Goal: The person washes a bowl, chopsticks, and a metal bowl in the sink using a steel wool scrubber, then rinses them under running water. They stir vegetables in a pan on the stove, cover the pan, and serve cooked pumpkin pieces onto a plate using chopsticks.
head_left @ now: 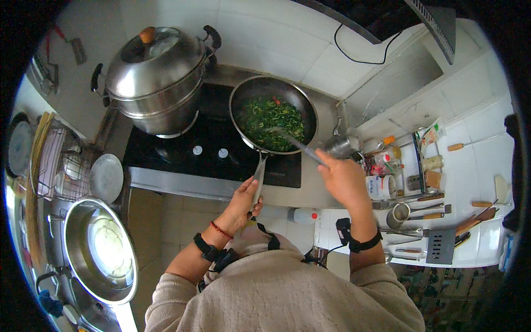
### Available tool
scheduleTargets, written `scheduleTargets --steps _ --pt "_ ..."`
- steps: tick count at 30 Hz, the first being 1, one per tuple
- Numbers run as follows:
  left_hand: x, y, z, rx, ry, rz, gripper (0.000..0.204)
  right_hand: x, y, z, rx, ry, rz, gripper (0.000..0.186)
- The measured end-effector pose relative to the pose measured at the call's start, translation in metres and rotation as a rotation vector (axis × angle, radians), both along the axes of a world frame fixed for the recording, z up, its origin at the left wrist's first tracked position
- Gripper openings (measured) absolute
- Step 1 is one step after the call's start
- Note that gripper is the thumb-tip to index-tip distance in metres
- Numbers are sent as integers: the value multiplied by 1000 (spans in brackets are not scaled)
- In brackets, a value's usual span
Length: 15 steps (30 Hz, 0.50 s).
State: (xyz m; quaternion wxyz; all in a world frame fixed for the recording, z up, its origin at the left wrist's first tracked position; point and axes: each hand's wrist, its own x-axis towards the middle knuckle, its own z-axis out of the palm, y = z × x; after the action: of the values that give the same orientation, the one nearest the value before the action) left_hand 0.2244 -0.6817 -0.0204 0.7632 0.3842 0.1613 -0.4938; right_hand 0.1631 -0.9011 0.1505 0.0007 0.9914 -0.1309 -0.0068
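Note:
A dark-lined wok (259, 87) sits on the right side of the black cooktop (166, 156). Chopped leafy greens (274, 117) lie in it, with a few red bits among them. My left hand (242, 200) is closed round the wok's metal handle (260, 172), below the pan. From the right, my right hand (344, 178) grips a long grey cooking utensil (301, 146) that slants down into the greens. Its head is blurred and partly covered by the leaves, so its exact shape is hard to make out.
A tall lidded steamer pot (157, 83) occupies the left burner. To the left are a white plate (106, 178), a wire dish rack (71, 171) and a large steel pan (83, 252). Bottles and jars (387, 166) crowd the right side, near hanging utensils (415, 216). A range hood (354, 16) overhangs.

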Motion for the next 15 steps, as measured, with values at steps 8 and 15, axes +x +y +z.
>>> scheduleTargets --steps 8,15 --pt "1 0 -3 -31 -7 -12 50 18 21 13 -4 -23 4 35" --pt "-4 -4 2 -40 38 -1 51 4 13 31 -80 62 17 34"
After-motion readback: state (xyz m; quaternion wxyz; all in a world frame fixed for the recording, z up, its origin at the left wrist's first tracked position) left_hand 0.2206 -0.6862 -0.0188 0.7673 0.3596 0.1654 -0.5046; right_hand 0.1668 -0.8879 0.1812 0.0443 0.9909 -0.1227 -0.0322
